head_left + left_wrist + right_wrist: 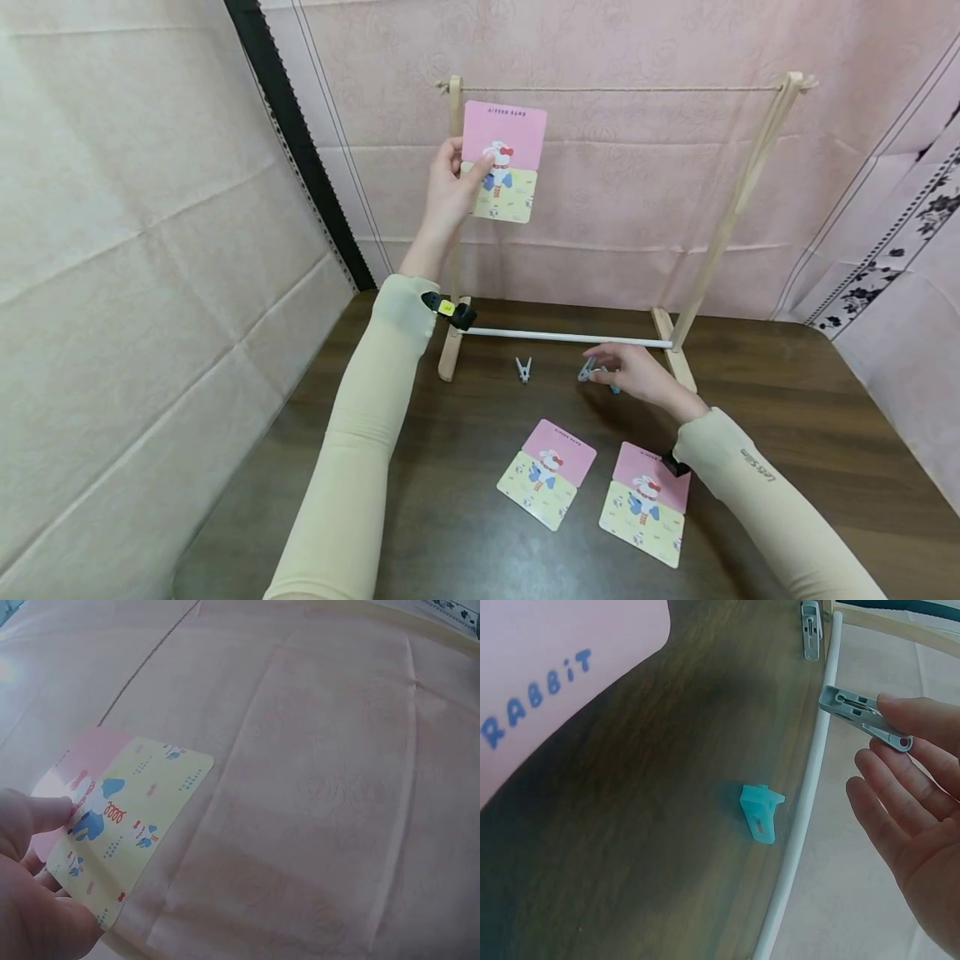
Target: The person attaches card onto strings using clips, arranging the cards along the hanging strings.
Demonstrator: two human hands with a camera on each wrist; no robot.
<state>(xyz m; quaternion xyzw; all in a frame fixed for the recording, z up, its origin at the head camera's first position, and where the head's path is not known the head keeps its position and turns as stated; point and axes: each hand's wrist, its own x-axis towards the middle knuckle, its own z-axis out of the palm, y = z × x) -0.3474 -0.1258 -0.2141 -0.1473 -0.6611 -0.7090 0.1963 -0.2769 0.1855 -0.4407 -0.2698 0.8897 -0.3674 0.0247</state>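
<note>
My left hand (pixel 452 187) pinches a pink and yellow rabbit card (pixel 517 133) by its left edge, raised just below the cord (pixel 622 89) near the rack's left post. In the left wrist view the thumb lies across the card's printed front (pixel 150 795). Low over the table, my right hand (pixel 637 375) pinches a grey clothespin (pixel 855 712) between thumb and fingers. Below it in the right wrist view lies a teal clothespin (pixel 760 814), mostly hidden by the hand in the head view. Another grey clothespin (pixel 523 370) lies on the table to the left.
Two more rabbit cards, a left one (pixel 536 492) and a right one (pixel 637 529), lie on the dark wooden table (pixel 450 500). The wooden rack has a right post (pixel 738 200) and a white bottom rod (pixel 555 336). Pale pink cloth (pixel 637 192) hangs behind.
</note>
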